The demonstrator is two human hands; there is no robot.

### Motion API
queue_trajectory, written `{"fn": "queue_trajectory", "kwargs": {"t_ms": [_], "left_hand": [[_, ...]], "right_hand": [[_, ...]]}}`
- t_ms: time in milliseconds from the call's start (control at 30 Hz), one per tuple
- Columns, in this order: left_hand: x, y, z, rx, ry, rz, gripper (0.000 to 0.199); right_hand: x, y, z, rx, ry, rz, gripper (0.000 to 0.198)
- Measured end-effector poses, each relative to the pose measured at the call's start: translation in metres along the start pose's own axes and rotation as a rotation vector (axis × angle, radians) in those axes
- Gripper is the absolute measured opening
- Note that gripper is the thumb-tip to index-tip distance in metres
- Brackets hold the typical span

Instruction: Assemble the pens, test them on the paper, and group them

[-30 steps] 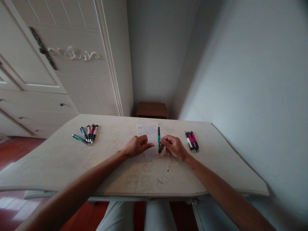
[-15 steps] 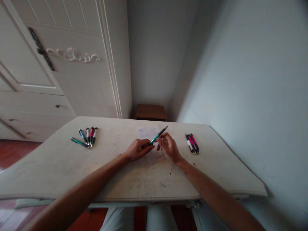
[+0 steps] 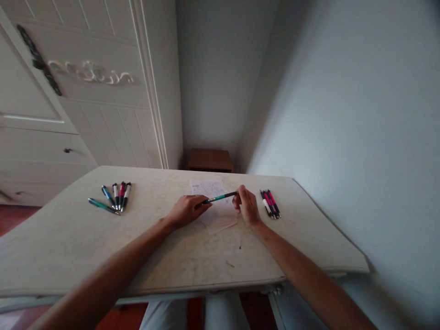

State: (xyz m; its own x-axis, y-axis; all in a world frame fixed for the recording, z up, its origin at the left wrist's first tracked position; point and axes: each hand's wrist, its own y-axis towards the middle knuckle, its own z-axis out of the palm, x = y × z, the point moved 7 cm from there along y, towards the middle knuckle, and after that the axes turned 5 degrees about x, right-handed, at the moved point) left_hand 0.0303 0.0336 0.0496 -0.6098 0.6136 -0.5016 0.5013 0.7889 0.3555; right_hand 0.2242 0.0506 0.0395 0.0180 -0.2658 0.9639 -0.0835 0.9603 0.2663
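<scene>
A teal and black pen (image 3: 220, 197) is held nearly level above the table, between my two hands. My left hand (image 3: 187, 210) is closed on its left end. The fingers of my right hand (image 3: 248, 204) pinch its black right end. Beneath the pen lies a sheet of paper (image 3: 209, 185) with handwriting on it, partly covered by my left hand. To the left, several pens (image 3: 118, 196) lie fanned out, with a green pen (image 3: 103, 206) slanting in front of them. On the right, several pink, white and black pens (image 3: 271, 203) lie side by side.
The white table (image 3: 144, 256) has small dark scraps near its front. A white wardrobe (image 3: 113, 137) stands behind on the left, and a grey wall (image 3: 326, 137) runs along the right. Beyond the table's far edge is a low brown wooden piece (image 3: 210, 159).
The pen has swung from a steep slant to nearly level. My right hand has moved from the pen's middle to its right end. The view has shifted slightly right.
</scene>
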Motion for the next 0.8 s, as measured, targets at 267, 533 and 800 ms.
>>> {"fn": "queue_trajectory", "kwargs": {"t_ms": [267, 533, 800], "left_hand": [[0.013, 0.002, -0.006, -0.103, -0.094, -0.054, 0.028], [0.023, -0.002, -0.015, -0.279, -0.205, -0.116, 0.031], [0.02, -0.002, -0.018, -0.279, -0.093, -0.049, 0.022]], "right_hand": [[-0.003, 0.006, -0.006, -0.007, -0.087, -0.021, 0.058], [-0.012, 0.01, -0.011, -0.021, -0.066, 0.062, 0.057], [-0.009, 0.01, -0.007, 0.006, -0.073, 0.02, 0.056]]}}
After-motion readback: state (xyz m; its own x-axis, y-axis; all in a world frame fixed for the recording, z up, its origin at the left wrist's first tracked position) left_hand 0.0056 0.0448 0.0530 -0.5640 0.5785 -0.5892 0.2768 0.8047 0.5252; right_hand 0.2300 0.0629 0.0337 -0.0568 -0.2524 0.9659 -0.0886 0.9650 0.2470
